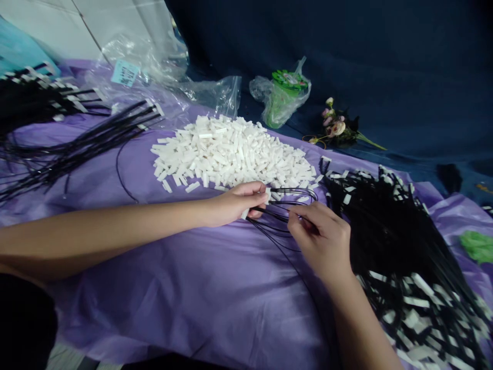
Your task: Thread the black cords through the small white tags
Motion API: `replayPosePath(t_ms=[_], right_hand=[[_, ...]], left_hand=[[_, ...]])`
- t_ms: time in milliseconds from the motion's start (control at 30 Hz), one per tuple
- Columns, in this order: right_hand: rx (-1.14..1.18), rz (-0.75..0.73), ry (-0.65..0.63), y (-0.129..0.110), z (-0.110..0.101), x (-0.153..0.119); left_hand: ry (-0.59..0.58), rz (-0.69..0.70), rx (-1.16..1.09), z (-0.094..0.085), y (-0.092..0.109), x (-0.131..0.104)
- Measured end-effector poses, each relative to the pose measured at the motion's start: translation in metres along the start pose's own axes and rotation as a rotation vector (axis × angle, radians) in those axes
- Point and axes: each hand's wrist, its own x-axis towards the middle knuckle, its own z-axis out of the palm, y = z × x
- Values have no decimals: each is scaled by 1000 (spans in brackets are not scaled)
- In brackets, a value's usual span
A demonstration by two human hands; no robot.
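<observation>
My left hand (241, 202) is closed around a white connector piece (245, 214) at one end of several thin black wires (269, 226), just in front of a heap of small white pieces (231, 151). Another white piece shows at its fingertips. Close by on the right, my right hand (321, 234) pinches one or more of the same black wires, which loop between the two hands. How many wires each hand grips cannot be made out.
A large black wire bundle with white ends (396, 231) lies right. More bundles (77, 144) lie left on the purple sheet (192, 298). Behind are clear plastic bags (154, 77), a green cup in plastic (283, 100), artificial flowers (337, 127) and a dark cloth.
</observation>
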Motion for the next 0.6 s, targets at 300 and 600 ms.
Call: replayPosePath(t_ms=[300, 600], right_hand=[[-166, -281, 5, 3, 6, -4], [-79, -200, 18, -3, 15, -2]], left_hand=[[-29, 2, -38, 0, 0, 1], [-35, -31, 34, 1, 1, 0]])
